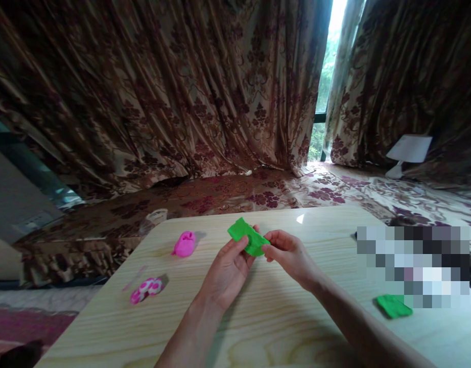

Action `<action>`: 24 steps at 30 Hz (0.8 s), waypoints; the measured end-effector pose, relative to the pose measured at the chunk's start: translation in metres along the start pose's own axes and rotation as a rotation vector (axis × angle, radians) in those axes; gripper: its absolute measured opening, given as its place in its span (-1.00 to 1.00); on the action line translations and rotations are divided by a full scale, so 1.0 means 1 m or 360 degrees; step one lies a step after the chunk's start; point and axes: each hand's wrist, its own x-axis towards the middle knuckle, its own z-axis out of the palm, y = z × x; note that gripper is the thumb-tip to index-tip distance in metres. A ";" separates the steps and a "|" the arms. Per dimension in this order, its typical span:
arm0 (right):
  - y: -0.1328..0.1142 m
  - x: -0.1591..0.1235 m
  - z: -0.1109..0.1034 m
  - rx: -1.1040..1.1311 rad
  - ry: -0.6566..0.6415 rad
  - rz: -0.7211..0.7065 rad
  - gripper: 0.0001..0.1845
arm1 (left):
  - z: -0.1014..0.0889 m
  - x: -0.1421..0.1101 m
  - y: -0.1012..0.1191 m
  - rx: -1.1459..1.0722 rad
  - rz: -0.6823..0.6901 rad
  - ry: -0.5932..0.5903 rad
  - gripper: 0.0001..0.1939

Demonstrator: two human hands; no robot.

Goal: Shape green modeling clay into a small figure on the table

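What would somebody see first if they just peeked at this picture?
Probably the bright green piece, held by the left hand and right hand over the table. Next, maybe the pink lump on the table's left side, then the white lamp at the far right, by the flowery curtains.

Two slender bare forearms [199, 327], tapering toward the wrists [315, 281], bare left hand [230, 266], bare right hand [295, 255], slim fingers [280, 236]

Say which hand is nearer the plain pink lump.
Left. The left hand is right of the pink lump, not touching it; the right hand is farther right.
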 end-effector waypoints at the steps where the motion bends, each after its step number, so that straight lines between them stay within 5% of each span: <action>1: 0.001 0.000 0.000 -0.0062 0.0045 -0.0033 -0.80 | -0.002 0.000 -0.002 0.0081 -0.0007 0.0017 -0.76; 8: -0.005 -0.004 0.004 -0.0261 0.0081 -0.0135 -0.82 | -0.011 0.001 -0.008 0.0381 0.0019 0.0239 -0.75; 16: -0.001 -0.006 0.007 -0.0133 0.0088 -0.0173 -0.80 | -0.005 -0.001 -0.007 0.0395 0.0040 0.0256 -0.80; 24: -0.012 -0.014 0.012 -0.0566 0.0031 -0.0542 -0.73 | -0.004 0.003 -0.007 0.0211 0.0146 0.0350 -0.81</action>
